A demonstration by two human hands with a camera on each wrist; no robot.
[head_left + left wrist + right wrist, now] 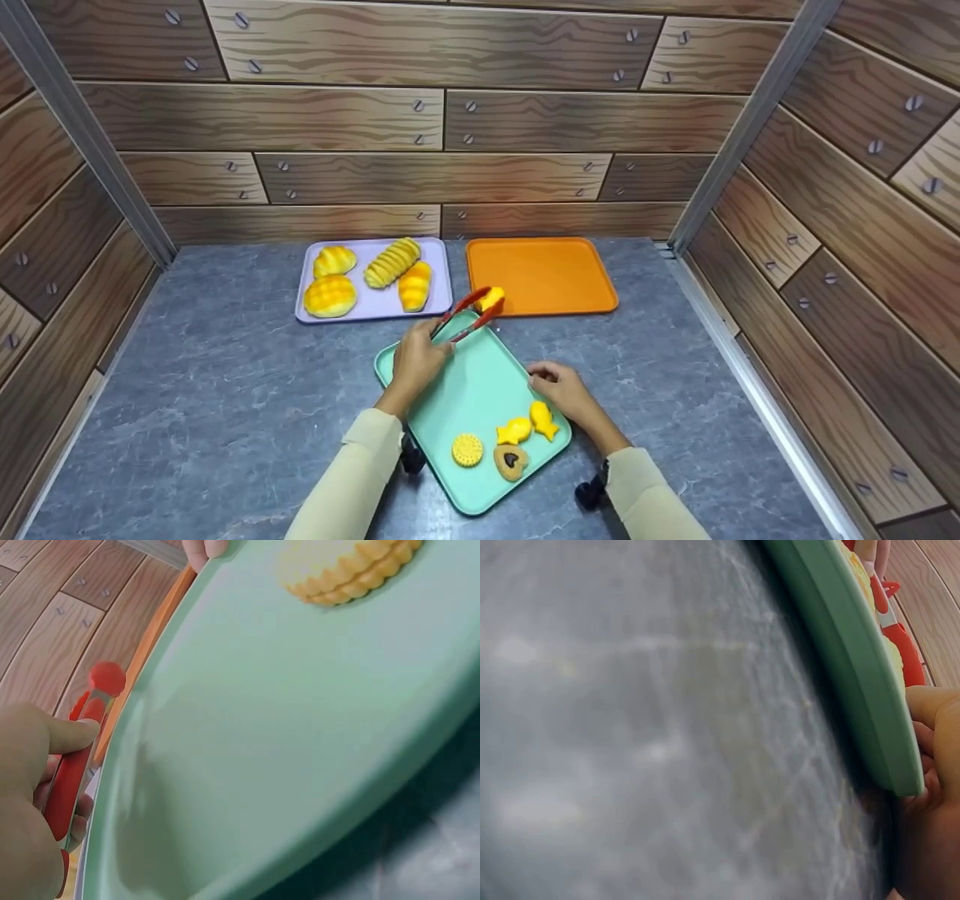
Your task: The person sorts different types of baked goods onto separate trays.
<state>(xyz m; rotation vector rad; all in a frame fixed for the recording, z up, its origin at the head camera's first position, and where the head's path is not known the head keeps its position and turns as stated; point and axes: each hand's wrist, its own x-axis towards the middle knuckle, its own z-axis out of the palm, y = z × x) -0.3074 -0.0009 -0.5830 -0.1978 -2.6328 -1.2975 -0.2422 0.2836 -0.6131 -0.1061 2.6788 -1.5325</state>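
My left hand (418, 360) holds red tongs (484, 319) over the far end of a mint-green tray (472, 390). Between the tong tips is a small yellow piece (492, 298), near the close left corner of the orange tray; its shape is partly hidden. My right hand (562, 386) grips the right rim of the green tray, thumb at the top edge in the right wrist view. On that tray's near end lie a round yellow biscuit (467, 450), a heart-shaped biscuit (511, 462) with a dark centre, and two yellow fish-shaped pieces (514, 431).
Behind, a lilac tray (360, 300) carries several toy breads (330, 296). To its right lies the orange tray (540, 274). Wood-patterned walls (345, 120) enclose the grey marbled table (225, 397) at the back and sides.
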